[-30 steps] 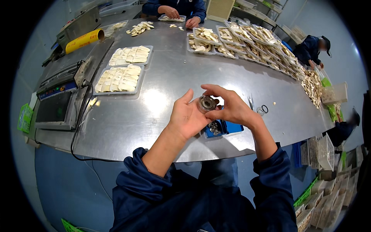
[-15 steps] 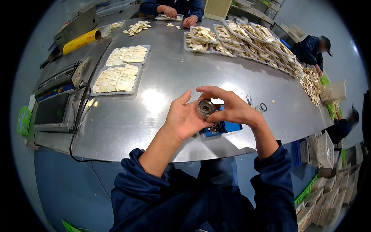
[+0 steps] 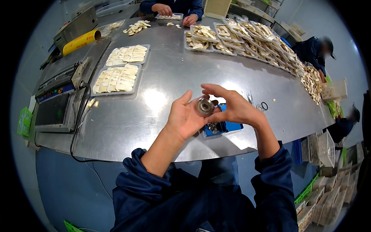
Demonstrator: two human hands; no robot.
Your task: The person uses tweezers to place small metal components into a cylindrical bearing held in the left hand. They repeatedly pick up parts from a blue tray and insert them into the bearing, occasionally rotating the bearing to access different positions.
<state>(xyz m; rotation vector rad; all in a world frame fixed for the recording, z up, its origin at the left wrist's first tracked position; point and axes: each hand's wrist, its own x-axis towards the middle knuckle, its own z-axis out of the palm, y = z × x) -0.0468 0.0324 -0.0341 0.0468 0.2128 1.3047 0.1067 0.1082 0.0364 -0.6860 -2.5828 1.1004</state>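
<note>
A round, shiny metal piece (image 3: 205,108), ringed like a bearing with a dark centre, lies on the fingers of my left hand (image 3: 182,120). That palm faces up, with the thumb stretched away. Around the piece curves my right hand (image 3: 237,107), its thumb and index finger spread apart near the piece's edges; whether they touch it is hard to tell. Below both hands a blue box (image 3: 213,133) stands on the steel table (image 3: 166,131). Small metal bits show inside it, and the hands partly cover it.
Scissors (image 3: 264,106) and tweezers (image 3: 250,99) lie right of my hands. Two trays of pale slices (image 3: 118,79) sit left, beside a scale (image 3: 54,112) with a cable (image 3: 79,116). Stacked trays (image 3: 239,44) stand at the far right. Co-workers' hands (image 3: 190,20) work across the table.
My right hand's fingers have spread away from the round metal piece, which sits slightly further left. More of the blue box's contents shows.
</note>
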